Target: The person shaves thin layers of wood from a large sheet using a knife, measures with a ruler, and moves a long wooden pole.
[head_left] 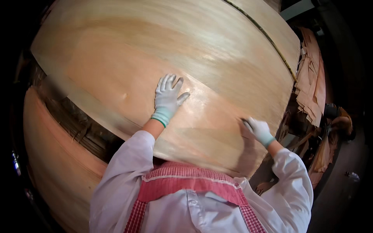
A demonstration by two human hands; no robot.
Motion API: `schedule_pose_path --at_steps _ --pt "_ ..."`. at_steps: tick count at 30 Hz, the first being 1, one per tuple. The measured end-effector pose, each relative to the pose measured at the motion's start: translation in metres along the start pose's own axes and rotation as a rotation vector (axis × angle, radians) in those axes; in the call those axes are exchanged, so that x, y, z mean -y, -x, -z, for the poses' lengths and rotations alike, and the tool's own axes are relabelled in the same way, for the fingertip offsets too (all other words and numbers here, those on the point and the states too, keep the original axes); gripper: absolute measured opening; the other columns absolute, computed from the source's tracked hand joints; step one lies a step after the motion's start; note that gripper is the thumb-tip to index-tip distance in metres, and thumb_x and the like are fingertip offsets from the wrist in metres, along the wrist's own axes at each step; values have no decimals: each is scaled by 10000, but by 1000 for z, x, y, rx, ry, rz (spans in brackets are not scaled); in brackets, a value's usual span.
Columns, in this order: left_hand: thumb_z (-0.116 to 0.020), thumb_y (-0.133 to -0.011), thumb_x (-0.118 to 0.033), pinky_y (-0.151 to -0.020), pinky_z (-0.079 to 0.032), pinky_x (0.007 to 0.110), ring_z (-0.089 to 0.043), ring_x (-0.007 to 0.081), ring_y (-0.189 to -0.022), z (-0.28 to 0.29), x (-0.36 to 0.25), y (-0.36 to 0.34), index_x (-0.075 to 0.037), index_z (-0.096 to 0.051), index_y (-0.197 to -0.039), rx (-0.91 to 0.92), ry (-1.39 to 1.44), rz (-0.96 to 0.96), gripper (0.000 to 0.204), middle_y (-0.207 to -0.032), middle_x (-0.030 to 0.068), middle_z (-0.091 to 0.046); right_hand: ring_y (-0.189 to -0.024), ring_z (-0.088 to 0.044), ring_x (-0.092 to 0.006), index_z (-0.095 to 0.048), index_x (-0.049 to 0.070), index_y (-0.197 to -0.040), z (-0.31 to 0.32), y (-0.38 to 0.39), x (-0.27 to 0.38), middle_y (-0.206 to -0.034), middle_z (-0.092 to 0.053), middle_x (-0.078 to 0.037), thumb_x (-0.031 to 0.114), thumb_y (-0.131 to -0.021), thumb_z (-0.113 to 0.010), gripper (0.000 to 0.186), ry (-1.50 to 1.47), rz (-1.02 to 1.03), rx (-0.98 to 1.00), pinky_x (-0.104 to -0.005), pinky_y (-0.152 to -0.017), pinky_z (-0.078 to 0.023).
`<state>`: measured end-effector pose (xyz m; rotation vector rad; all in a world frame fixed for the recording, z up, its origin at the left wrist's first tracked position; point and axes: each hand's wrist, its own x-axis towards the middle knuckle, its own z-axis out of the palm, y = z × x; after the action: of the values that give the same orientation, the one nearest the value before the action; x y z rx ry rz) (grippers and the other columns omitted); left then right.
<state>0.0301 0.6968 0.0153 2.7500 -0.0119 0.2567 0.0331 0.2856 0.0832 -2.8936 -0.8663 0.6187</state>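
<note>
A large, thin sheet of pale wood veneer [128,77] spreads across the surface before me, orange-pink in places. My left hand [168,97], in a white glove with a green-edged cuff, lies on it with the fingers spread. Farther right, my right hand [258,130], also gloved, is closed just above or against the sheet near its right part. A small dark tip shows at its fingers, but I cannot make out what it belongs to. A straight edge of an overlying veneer piece runs between the two hands.
A thin dark strip [268,37] crosses the veneer at the upper right. Ragged veneer scraps [311,77] hang beyond the right edge. Another veneer stack [58,155] stands at lower left, past a dark gap with debris. Another person [342,121] is at the far right.
</note>
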Motion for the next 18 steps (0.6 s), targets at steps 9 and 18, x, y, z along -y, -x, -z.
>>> schedule_pose_path --at_steps 9,18 --pt "-578 -833 -613 -1149 -233 454 -335 287 -1365 1 -3 -3 -123 -428 -1410 123 -63 -22 772 -1409 88 -447 -709 -652 -364 -575 103 -944 21 -196 163 -778 -650 -159 224 -866 -577 143 9 245 -42 -475 -590 -508" --pt "-658 -820 -522 -1120 -273 457 -372 328 -1334 4 -7 6 -67 -514 -1343 -14 -33 -42 708 -1362 134 -502 -722 -632 -421 -532 71 -952 -69 83 74 -820 -660 -206 302 -949 -547 231 -160 -629 -236 -510 -638 -493"
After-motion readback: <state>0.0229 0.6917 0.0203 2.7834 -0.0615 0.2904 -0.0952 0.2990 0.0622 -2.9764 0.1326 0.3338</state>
